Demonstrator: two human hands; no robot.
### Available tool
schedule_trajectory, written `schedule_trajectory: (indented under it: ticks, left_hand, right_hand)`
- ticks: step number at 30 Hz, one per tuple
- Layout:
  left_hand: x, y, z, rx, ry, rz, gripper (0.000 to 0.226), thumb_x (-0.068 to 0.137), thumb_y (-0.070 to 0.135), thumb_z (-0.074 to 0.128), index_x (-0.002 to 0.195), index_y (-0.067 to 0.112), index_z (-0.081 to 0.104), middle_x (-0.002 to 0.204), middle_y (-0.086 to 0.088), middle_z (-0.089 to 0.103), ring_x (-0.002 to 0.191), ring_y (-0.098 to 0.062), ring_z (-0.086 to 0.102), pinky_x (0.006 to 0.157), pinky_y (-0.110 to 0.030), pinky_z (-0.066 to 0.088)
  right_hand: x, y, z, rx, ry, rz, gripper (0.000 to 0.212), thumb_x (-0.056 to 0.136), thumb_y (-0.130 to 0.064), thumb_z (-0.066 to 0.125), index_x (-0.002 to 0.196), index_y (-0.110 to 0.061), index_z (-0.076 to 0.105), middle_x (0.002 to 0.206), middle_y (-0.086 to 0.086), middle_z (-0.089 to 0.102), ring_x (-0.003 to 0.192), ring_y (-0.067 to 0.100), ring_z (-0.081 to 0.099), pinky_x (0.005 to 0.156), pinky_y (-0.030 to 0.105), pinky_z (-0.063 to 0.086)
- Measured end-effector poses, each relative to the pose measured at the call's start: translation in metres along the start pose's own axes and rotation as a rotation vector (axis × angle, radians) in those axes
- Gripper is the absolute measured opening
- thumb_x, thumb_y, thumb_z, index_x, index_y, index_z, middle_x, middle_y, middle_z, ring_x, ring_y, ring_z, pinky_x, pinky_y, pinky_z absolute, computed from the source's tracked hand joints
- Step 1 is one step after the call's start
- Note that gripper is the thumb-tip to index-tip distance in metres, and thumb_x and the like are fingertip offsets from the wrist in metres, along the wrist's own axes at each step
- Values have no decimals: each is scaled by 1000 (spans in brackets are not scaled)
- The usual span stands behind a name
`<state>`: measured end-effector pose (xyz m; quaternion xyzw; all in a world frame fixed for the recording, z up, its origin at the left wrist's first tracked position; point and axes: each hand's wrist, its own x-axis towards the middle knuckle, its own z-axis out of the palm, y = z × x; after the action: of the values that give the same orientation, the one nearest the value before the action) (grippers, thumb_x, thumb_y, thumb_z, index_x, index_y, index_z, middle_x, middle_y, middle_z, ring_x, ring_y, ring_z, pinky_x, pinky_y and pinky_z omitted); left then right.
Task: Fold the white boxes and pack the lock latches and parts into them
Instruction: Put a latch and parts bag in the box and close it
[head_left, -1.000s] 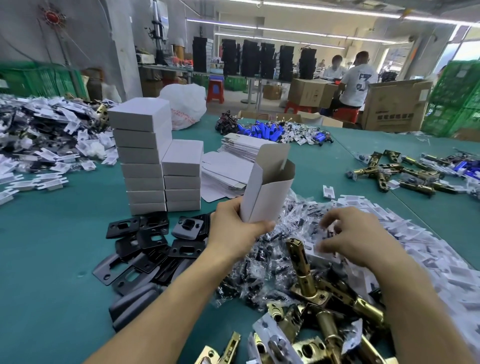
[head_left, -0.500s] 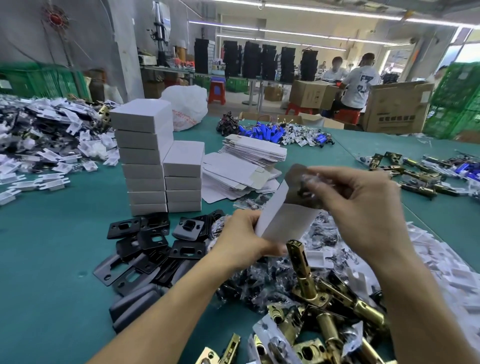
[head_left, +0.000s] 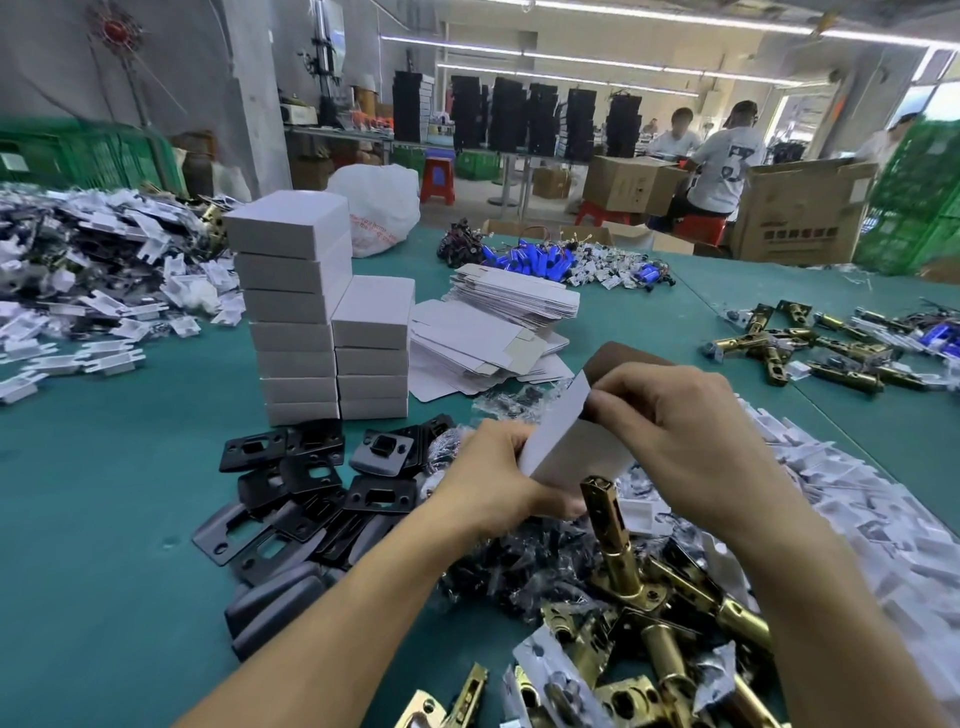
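The left hand (head_left: 488, 478) is gripping the base of one open white cardboard box (head_left: 558, 431) above the brass lock latches (head_left: 618, 551). The right hand (head_left: 680, 431) is curling its fingertips into the box mouth, hold unclear. Two stacks of closed white boxes (head_left: 291, 312) are standing: seven, four.

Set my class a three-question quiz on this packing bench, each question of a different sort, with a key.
1. True or false: the left hand grips the white box at its lower end.
2. What lies just in front of the two stacks of closed boxes, on the person's side? A. blue batteries B. black plates C. a plastic bag
3. Fill in: the ____ hand is at the white box's open top.
Key: 1 true; 2 B; 3 the right hand.
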<state>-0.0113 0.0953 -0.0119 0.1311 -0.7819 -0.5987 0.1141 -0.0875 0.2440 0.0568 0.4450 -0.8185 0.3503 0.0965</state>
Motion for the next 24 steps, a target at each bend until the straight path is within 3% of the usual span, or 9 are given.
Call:
schedule_trajectory:
  ticks: [3, 6, 8, 10, 13, 17, 21, 24]
  left_hand:
    - [0, -1, 0, -17, -4, -9, 27, 64, 1, 89, 67, 21, 70, 66, 9, 69, 63, -10, 65, 58, -24, 53]
    - [-1, -1, 0, -26, 7, -5, 23, 66, 1, 88, 73, 16, 71, 70, 6, 68, 66, -12, 65, 60, -25, 53]
    - [-2, -1, -1, -49, 21, -15, 23, 67, 1, 88, 80, 12, 72, 74, 3, 69, 67, -12, 66, 60, -22, 53]
    - [-3, 0, -3, -120, 52, -48, 24, 68, -1, 88, 84, 8, 73, 74, 3, 72, 63, -7, 69, 56, -14, 51]
    - [-4, 4, -4, -260, 82, -95, 31, 67, 2, 89, 94, 4, 73, 82, -5, 78, 69, -11, 74, 58, -18, 56]
    - [-5, 7, -4, -314, 24, -121, 37, 69, 9, 90, 102, 5, 73, 88, -6, 78, 77, -21, 76, 64, -32, 62]
    - [-5, 5, -4, -212, 1, -71, 33, 67, 10, 91, 96, 12, 76, 87, 0, 78, 78, -9, 74, 64, -15, 54]
    - [-5, 3, -5, -188, 0, -61, 33, 65, 10, 93, 93, 14, 76, 85, 2, 78, 78, -8, 73, 64, -14, 53]
  right_hand:
    - [1, 2, -3, -30, -86, -22, 42, 93, -47, 48, 72, -18, 70, 67, -5, 57, 68, 9, 49, 55, 24, 33]
    - [1, 4, -5, -83, -162, 1, 35, 89, -53, 48, 84, -31, 75, 91, -11, 53, 93, 12, 44, 77, 29, 32]
    - [0, 5, -6, -64, -97, 2, 26, 86, -53, 54, 99, -40, 73, 101, -15, 50, 104, 12, 39, 89, 32, 31]
    - [-1, 10, -7, 12, 77, 9, 23, 85, -42, 64, 107, -41, 68, 110, -11, 51, 111, 12, 43, 95, 36, 36]
    - [-1, 17, -7, 264, 110, 72, 33, 77, -32, 76, 108, -37, 63, 112, -8, 64, 105, 9, 62, 91, 37, 54]
    - [-2, 24, 6, 590, 51, 85, 35, 73, -29, 75, 106, -34, 67, 109, -6, 73, 96, 11, 72, 83, 31, 60]
    - [-1, 32, 11, 685, 54, 55, 37, 79, -12, 76, 107, -33, 65, 107, -6, 74, 88, 17, 75, 77, 26, 60]
    - [-1, 36, 11, 690, 70, 71, 46, 80, -1, 76, 112, -32, 63, 105, -7, 74, 87, 16, 75, 74, 23, 59]
